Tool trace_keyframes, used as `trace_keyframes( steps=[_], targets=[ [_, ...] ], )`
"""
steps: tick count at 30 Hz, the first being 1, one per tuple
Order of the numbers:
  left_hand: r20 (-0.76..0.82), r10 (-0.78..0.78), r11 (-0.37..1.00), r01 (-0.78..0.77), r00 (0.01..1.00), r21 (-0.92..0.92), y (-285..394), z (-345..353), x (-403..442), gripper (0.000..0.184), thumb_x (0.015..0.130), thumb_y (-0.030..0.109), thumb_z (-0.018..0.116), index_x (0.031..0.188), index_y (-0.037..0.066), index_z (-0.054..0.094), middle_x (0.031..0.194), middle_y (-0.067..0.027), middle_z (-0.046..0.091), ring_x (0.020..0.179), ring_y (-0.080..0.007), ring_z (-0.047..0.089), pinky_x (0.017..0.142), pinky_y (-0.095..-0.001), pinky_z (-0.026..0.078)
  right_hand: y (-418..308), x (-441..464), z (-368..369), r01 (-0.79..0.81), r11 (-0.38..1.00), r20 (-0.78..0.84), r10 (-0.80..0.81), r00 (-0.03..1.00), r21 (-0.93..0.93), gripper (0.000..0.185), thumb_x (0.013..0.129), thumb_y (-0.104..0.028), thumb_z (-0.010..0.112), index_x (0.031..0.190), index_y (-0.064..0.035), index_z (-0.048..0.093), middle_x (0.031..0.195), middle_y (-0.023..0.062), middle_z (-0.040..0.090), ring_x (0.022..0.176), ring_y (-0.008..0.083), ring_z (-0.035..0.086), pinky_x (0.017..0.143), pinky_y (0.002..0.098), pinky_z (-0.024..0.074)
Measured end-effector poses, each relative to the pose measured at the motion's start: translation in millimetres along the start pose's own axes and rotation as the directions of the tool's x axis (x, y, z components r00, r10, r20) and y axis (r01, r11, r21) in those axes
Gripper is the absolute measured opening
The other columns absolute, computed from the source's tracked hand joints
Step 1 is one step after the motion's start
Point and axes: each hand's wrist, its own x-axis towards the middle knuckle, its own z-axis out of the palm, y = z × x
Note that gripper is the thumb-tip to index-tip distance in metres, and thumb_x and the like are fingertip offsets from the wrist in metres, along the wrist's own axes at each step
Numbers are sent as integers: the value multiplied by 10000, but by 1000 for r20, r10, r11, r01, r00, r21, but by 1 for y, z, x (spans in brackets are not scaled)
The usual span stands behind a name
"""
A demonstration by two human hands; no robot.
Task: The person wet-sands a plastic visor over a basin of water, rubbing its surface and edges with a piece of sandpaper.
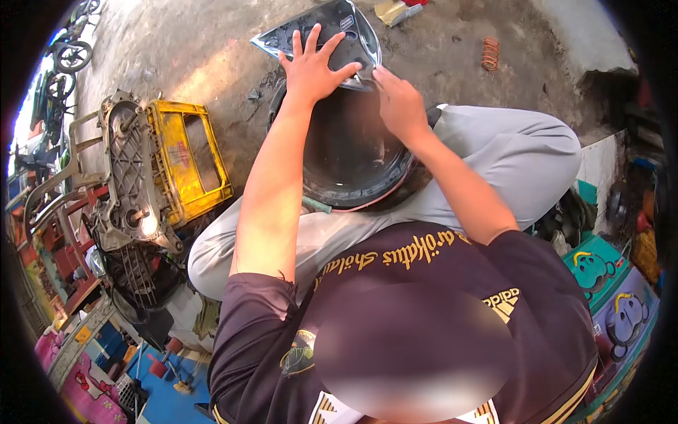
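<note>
A dark, roughly triangular shell (328, 35) with a shiny, clear-looking rim rests over the far edge of a round black basin (357, 200). Dark liquid (353, 145) fills the basin, which stands between my folded legs. My left hand (311, 73) lies flat on the shell's face with its fingers spread. At the shell's right edge, my right hand (402, 106) is closed, its fingertips touching the rim near the lower corner. Whether those fingers pinch the rim or a small item is hidden.
On the left a yellow crate (185, 159) stands beside a metal engine casing (131, 169). A coiled orange spring (490, 54) lies on the concrete floor at the right. A tan packet (395, 12) is at the top, and motorcycles (70, 56) stand far left.
</note>
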Motion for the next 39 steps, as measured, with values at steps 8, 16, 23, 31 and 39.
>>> trace_keyframes(
  steps=[8, 16, 23, 31, 39],
  targets=[
    [36, -8, 1000, 9, 999, -16, 2, -5, -2, 890, 841, 848, 690, 1615, 444, 515, 1815, -65, 268, 1677, -450, 147, 1237, -828, 149, -1, -9, -5, 16, 1000, 34, -17, 999, 22, 363, 979, -24, 652, 1332, -51, 730, 1376, 165, 737, 1010, 409, 731, 922, 466, 590],
    [33, -13, 1000, 14, 999, -27, 0, -5, -4, 889, 839, 848, 689, 1611, 442, 520, 1816, -61, 269, 1679, -445, 146, 1244, -822, 140, -7, -16, -7, 43, 998, 41, -44, 998, 38, 474, 870, 43, 676, 1333, -44, 726, 1424, 123, 723, 988, 365, 714, 915, 455, 593],
    [34, -19, 999, 21, 999, -39, 1, -6, -4, 895, 834, 849, 690, 1611, 440, 520, 1814, -56, 274, 1679, -442, 145, 1246, -821, 132, -5, -12, -9, 44, 998, -15, -44, 999, 41, 445, 871, 15, 707, 1311, -49, 736, 1417, 97, 731, 946, 334, 702, 898, 437, 597],
    [-1, -10, 999, 10, 1000, -37, -2, -4, -4, 897, 827, 853, 696, 1606, 441, 529, 1807, -56, 287, 1679, -434, 151, 1242, -828, 133, -9, -14, -4, 83, 996, 19, -84, 996, 44, 452, 864, 39, 695, 1304, -51, 738, 1410, 97, 733, 990, 333, 707, 927, 439, 588],
    [-15, -1, 999, 1, 1000, -39, -2, -1, -3, 910, 824, 864, 691, 1613, 445, 518, 1814, -46, 275, 1681, -439, 140, 1243, -829, 131, -17, -19, -12, 83, 991, 145, -97, 985, 103, 490, 866, 53, 687, 1345, -46, 716, 1420, 88, 732, 1053, 328, 708, 957, 439, 586]
  ],
)
